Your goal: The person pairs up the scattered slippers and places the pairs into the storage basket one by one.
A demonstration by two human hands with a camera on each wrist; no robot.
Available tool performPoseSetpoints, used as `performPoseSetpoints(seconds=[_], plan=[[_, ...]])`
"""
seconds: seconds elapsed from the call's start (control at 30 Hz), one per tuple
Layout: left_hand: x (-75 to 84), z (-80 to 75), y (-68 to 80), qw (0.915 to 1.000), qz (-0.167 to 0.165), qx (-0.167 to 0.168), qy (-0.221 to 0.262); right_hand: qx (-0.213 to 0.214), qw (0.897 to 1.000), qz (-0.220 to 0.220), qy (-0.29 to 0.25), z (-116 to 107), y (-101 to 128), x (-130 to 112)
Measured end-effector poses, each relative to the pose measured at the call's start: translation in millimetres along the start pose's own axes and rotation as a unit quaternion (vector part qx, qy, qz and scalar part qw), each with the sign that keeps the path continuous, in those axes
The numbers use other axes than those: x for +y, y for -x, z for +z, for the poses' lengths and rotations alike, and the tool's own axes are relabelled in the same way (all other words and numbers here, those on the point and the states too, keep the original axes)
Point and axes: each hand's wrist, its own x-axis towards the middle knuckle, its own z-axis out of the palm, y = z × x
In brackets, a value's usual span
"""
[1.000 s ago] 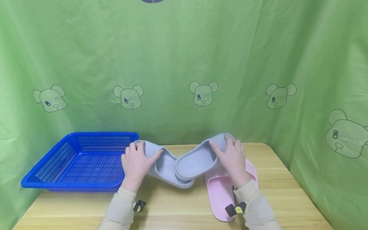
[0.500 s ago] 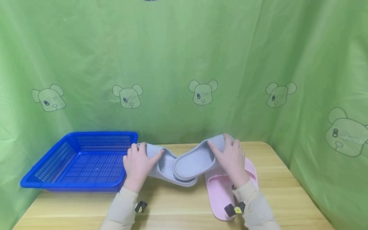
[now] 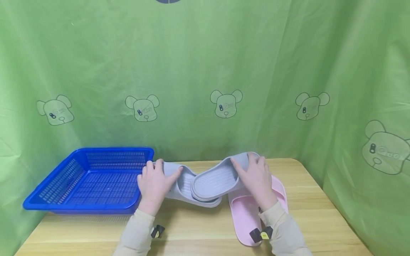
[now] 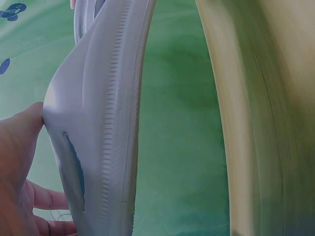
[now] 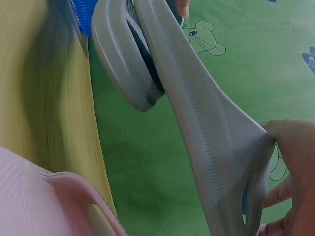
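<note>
In the head view, my left hand [image 3: 154, 185] grips a light grey-blue slipper [image 3: 185, 182] by its strap at the toe end, thumb over the strap's edge. My right hand [image 3: 258, 177] holds the matching slipper [image 3: 215, 183] the same way. Both toes point outward and up, and the right slipper's heel overlaps the left one's from above. Green curtain shows between the left slipper [image 4: 106, 98] and the table edge in the left wrist view, so it is held up. A pink slipper [image 3: 246, 217] lies on the table, partly hidden under my right hand and sleeve.
At the left stands a blue plastic basket [image 3: 80, 206] with slatted walls, its right side close beside my left hand. The wooden table [image 3: 192, 234] ends at a green curtain [image 3: 185, 64] printed with bear heads. Black straps hang at both wrists.
The two grey-blue slippers have come slightly closer, so their heels overlap more. Their toe ends sit a little lower, and my hands keep the same hold. Basket and pink slipper stay put.
</note>
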Motion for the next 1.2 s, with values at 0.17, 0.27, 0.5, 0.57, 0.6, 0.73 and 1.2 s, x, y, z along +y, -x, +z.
performPoseSetpoints(seconds=[0.17, 0.27, 0.5, 0.57, 0.6, 0.73, 1.2], plan=[[2.1, -1.5, 1.9, 1.0000, -0.001, -0.001, -0.009, -0.013, 1.000, 0.010, 0.006, -4, 3, -3], [3.8, -2.8, 2.5, 0.9999, -0.004, -0.011, -0.010, -0.021, 1.000, 0.010, 0.018, -7, 7, -8], [9.1, -3.5, 5.5, 0.9989, -0.010, -0.043, -0.015, -0.016, 0.999, 0.008, 0.044, -11, 11, -12], [10.6, -2.6, 7.0, 0.9984, -0.012, -0.052, -0.020, -0.008, 0.999, 0.006, 0.046, -11, 12, -11], [11.3, -2.2, 7.8, 0.9981, -0.013, -0.056, -0.022, -0.005, 0.999, 0.005, 0.045, -12, 13, -12], [13.5, 0.3, 11.3, 0.9966, -0.018, -0.076, -0.029, -0.003, 0.999, 0.006, 0.042, -12, 14, -12], [13.8, 6.4, 12.5, 0.9953, -0.027, -0.089, -0.025, -0.038, 0.999, 0.008, 0.025, -9, 19, -22]])
